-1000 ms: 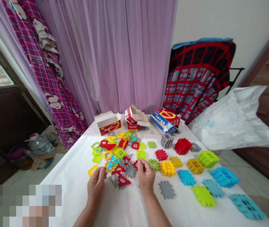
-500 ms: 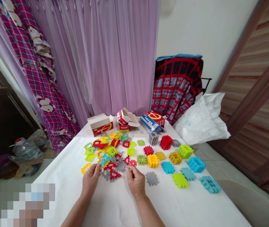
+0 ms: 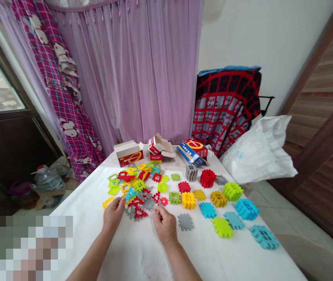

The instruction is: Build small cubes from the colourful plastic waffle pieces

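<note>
A heap of flat interlocking plastic tiles (image 3: 137,187) in red, yellow, green, blue and grey lies on the white-covered table (image 3: 143,249). My left hand (image 3: 112,214) rests at the heap's near left edge, fingers curled, beside a yellow tile (image 3: 107,202). My right hand (image 3: 164,224) lies at the heap's near right edge with fingers curled, fingertips near a grey tile (image 3: 149,204) and a small red round tile (image 3: 163,201). Whether either hand pinches a piece I cannot make out. To the right stand assembled cubes: grey (image 3: 191,172), red (image 3: 207,178), yellow (image 3: 188,200), green (image 3: 232,191), blue (image 3: 246,208).
Three small cartons (image 3: 160,147) stand at the table's far end. A white plastic bag (image 3: 260,150) leans at the right edge beside a red and black blanket (image 3: 225,105). Purple curtains hang behind. A water jug (image 3: 46,177) sits on the floor at left.
The view has shifted and pulled back a little. Both hands have stayed at the near edge of the tile heap; the right hand has drawn slightly nearer to me.
</note>
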`<action>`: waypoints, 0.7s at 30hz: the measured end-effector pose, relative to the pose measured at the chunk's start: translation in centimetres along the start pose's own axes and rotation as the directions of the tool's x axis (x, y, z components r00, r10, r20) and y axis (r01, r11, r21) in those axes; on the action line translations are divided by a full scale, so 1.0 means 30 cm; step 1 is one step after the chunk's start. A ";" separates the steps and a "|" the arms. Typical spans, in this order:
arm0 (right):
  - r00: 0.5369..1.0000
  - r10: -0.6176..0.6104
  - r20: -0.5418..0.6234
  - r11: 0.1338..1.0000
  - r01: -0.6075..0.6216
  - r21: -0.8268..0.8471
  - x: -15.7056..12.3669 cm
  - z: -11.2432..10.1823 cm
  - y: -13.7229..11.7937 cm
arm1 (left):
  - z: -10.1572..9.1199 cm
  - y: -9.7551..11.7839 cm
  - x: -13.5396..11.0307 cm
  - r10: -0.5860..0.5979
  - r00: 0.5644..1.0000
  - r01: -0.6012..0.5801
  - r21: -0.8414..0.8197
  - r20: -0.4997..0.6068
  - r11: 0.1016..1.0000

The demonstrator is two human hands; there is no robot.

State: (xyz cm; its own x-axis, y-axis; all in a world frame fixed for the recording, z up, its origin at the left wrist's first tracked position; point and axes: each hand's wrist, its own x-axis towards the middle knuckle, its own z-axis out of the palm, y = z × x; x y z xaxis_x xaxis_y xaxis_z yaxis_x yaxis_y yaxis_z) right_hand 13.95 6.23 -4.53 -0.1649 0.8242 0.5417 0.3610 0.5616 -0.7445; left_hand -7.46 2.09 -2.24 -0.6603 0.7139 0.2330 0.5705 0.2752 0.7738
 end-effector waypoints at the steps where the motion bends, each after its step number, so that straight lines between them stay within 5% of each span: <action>1: 1.000 0.007 0.001 1.000 -0.007 0.014 -0.001 0.000 0.003 | 0.000 0.001 -0.001 0.006 1.000 -0.006 0.009 -0.007 1.000; 11: 0.995 0.093 -0.024 0.988 -0.089 0.123 0.011 0.003 0.011 | -0.001 0.054 0.060 0.093 0.994 -0.102 0.169 0.063 0.980; 16: 0.993 0.117 -0.014 0.983 -0.114 0.147 0.020 -0.004 0.002 | 0.067 0.134 0.138 0.217 0.964 -0.258 0.328 0.155 0.909; 21: 0.993 0.120 0.003 0.981 -0.119 0.150 0.019 -0.006 0.000 | 0.125 0.156 0.162 0.184 0.959 -0.270 0.486 0.217 0.832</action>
State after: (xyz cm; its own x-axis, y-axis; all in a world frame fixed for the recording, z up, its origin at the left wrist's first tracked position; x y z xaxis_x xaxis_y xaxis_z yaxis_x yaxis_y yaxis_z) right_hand 14.01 6.69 -4.17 -0.1236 0.8860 0.4470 0.2360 0.4637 -0.8540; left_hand -6.16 9.27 0.30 -0.4219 0.8748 0.2382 0.8897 0.3489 0.2945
